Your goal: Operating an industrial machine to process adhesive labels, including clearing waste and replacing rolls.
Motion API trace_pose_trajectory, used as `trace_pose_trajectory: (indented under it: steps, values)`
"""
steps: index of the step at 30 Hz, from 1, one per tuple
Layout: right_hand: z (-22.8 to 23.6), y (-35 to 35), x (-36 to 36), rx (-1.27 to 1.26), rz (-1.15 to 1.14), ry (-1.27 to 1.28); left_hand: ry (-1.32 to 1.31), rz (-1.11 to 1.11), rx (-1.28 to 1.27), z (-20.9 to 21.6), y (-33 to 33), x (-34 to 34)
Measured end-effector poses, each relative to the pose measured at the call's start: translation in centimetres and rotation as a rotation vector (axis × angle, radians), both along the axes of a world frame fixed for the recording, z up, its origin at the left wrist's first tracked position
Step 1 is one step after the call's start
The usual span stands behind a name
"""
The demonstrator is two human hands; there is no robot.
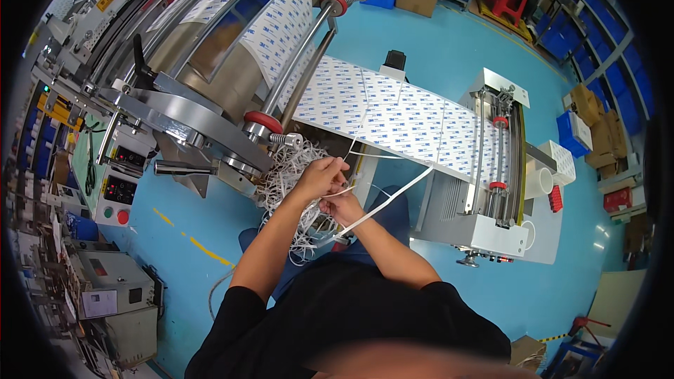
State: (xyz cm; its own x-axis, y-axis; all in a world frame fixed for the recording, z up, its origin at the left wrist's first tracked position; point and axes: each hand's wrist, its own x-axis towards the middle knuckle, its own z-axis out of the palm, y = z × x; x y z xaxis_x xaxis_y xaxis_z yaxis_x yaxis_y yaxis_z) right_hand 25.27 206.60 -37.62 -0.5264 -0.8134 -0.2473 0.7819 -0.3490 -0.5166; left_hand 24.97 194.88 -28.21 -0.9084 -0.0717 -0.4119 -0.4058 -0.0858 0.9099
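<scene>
My left fingers [335,167] and right fingers [328,205] curl, grip unclear; the white strip [393,198] looks light, limp, best pinched across its flat

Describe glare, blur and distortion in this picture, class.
Head view: the blue bins at right curve along the dark rim; head view: glare spots brighten the blue floor at right; head view: a shape at the lower edge is smeared, while the left hand and right hand look fairly sharp.

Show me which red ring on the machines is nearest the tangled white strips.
The red ring on the left machine, at the near end of its steel bar, just above the tangled white strips; the other rings sit farther away.
</scene>
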Motion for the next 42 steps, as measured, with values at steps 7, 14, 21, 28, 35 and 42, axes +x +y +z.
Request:
trace_pose_trajectory:
  steps: [7, 14, 21, 28, 35, 42]
  values:
    - [-2.4, 1.1, -2.8, 0.095, -0.082, 0.079, 0.294, 0.131, -0.498, -0.6, -0.9, 0.7]
    - [-2.1, 2.8, -4.8, 0.153, -0.435, -0.168, 0.356, 0.169, -0.992, 2.0, -2.5, 3.9]
    - [0.4, 2.4, -3.4, 0.066, -0.304, -0.029, 0.382, 0.233, -1.023, -0.5, -4.2, 9.4]
    - [4.9, -1.3, -2.3, -0.157, -0.102, 0.075, 0.094, 0.345, -0.747, -1.8, -6.6, 12.0]
    - [1.6, -0.8, -2.7, 0.001, -0.169, -0.006, 0.038, 0.461, -0.345, -3.4, -8.2, 11.3]
    - [0.7, 1.9, -3.3, 0.124, -0.336, -0.122, 0.163, 0.463, -0.283, -3.8, -8.0, 11.7]
